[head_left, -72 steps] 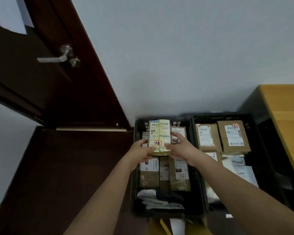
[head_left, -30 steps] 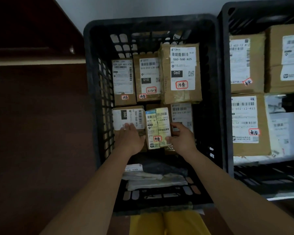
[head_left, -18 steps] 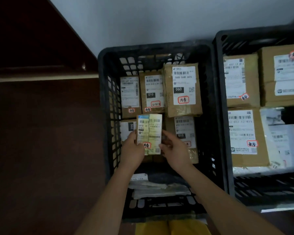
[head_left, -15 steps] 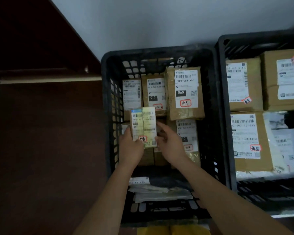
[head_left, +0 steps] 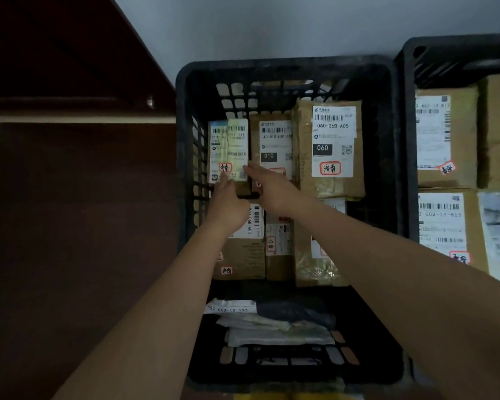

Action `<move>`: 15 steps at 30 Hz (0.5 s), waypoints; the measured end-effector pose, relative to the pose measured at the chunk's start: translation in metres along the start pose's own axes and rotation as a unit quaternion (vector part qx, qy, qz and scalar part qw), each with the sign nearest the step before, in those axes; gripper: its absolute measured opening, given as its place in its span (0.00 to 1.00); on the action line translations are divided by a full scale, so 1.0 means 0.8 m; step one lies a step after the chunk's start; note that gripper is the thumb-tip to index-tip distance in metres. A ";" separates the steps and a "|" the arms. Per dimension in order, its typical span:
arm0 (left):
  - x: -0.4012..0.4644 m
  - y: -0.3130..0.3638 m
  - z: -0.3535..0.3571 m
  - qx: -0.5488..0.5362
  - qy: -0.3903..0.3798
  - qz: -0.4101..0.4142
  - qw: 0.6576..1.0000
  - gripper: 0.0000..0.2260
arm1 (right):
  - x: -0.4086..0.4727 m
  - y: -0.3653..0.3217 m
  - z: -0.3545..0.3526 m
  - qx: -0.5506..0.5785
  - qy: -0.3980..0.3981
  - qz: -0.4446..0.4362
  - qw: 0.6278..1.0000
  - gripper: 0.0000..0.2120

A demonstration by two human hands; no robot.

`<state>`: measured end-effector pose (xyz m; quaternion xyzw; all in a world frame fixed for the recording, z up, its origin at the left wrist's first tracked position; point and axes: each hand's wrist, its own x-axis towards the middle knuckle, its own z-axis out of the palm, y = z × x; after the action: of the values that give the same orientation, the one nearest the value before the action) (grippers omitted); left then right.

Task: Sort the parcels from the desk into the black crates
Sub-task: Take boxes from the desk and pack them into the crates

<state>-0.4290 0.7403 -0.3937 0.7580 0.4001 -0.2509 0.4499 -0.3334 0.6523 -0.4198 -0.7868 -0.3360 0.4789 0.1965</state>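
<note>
Black crate [head_left: 182,174] on the left now has the small parcel [head_left: 228,150] parked at its 11 o'clock corner; half a second back it was still midair. Left hand [head_left: 228,207] and right hand [head_left: 272,187], fingers straight, just touch its near edge. That one looks sorted.

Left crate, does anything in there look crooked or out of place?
Mostly tidy. In the left crate, one brown parcel lies with its label turned sideways, unlike its neighbours. The yellowish parcel, touched by both hands, stands straight in the far-left corner.
</note>
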 end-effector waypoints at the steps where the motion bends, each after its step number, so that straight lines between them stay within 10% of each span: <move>1: 0.004 0.000 -0.001 0.003 -0.013 -0.002 1.000 0.30 | 0.004 0.001 -0.002 -0.020 -0.010 0.003 1.000 0.36; 15: -0.005 0.015 -0.019 0.162 0.014 0.032 0.986 0.34 | -0.039 -0.015 -0.010 -0.301 0.069 0.017 0.951 0.45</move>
<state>-0.4212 0.7485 -0.3779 0.8368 0.3360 -0.2869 0.3234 -0.3404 0.6386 -0.3893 -0.8458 -0.4374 0.3034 -0.0352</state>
